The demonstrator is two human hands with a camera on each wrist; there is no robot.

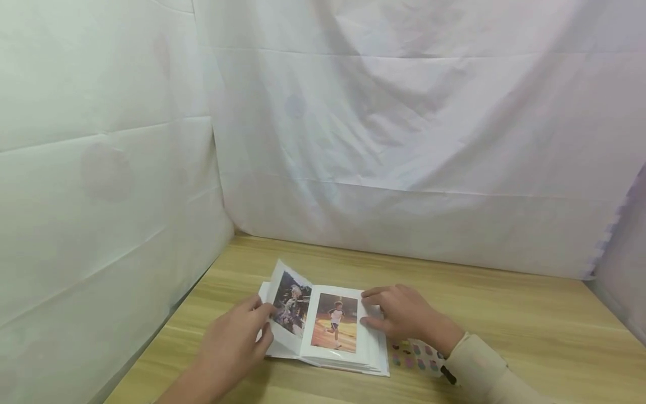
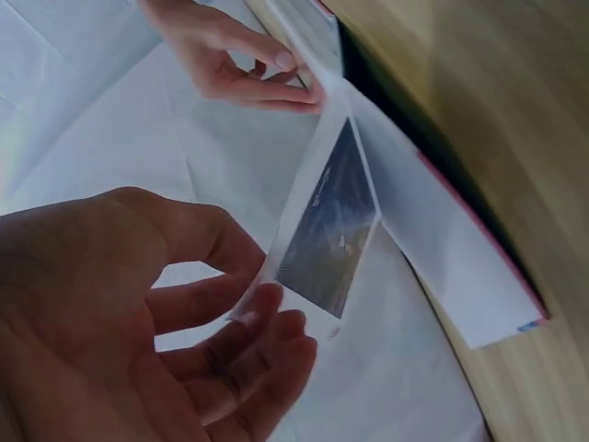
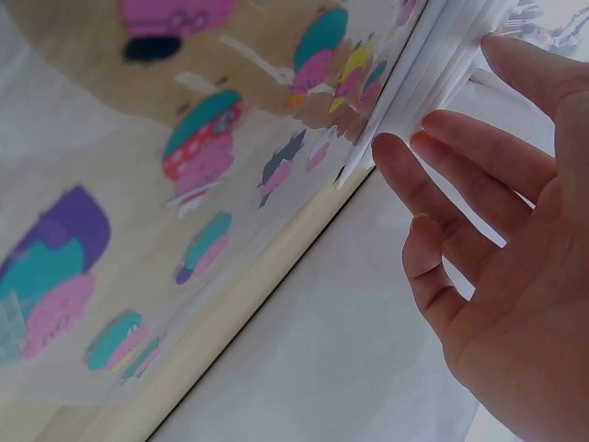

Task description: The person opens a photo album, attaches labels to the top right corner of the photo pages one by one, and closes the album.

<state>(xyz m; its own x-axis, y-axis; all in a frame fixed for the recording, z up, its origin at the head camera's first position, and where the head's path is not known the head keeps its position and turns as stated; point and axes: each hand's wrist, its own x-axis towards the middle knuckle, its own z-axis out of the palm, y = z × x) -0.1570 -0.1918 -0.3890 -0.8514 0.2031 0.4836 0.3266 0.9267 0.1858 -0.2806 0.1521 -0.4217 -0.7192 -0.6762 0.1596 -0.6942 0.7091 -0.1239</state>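
An open photo album (image 1: 372, 350) with white pages lies on the wooden table. Its left-hand page (image 2: 294, 203) is partly raised and tilted, bearing a dark photo (image 1: 291, 306). My left hand (image 1: 237, 336) pinches the outer edge of that page between thumb and fingers. On the right-hand page is a photo (image 1: 335, 322) of a running child in a white top. My right hand (image 1: 404, 314) touches this page's outer edge with its fingertips. In the right wrist view, the right hand's fingers (image 3: 469, 175) are fairly straight beside the stacked page edges.
A clear sticker sheet (image 1: 419, 354) with pink, teal and purple cartoon figures lies right of the album, partly under my right forearm. White cloth (image 1: 383, 140) hangs behind the table (image 1: 504, 314), and more cloth (image 1: 101, 196) stands along the left side.
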